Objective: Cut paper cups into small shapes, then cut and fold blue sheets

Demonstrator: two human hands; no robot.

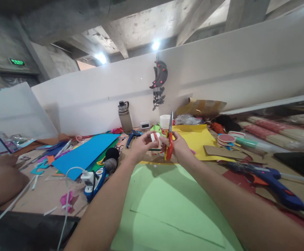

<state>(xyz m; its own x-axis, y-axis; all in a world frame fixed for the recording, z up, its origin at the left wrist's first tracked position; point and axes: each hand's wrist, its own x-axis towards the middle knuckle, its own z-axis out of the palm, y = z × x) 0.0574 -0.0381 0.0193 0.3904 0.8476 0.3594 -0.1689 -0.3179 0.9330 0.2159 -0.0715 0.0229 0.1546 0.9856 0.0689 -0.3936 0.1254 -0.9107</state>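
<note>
My left hand (pixel 142 144) is closed around a small white round piece with a red band (pixel 155 137), held above the far edge of the light green paper sheets (pixel 167 198). Gripped in my right hand (pixel 179 145) is a pair of scissors with red and yellow handles (pixel 169 146), its blades pointing up. The fingertips of my right hand come close to the white piece; whether they touch it I cannot tell. Just behind the scissors stands a white paper cup (pixel 164 121), partly hidden by them.
Blue paper (pixel 86 155), a power strip (pixel 95 183) with a charger, and yarn balls (pixel 111 164) lie left. Yellow paper (pixel 197 139) and a blue glue gun (pixel 277 184) lie right. A bottle (pixel 125 118) stands behind. Another person's arm (pixel 4 181) rests far left.
</note>
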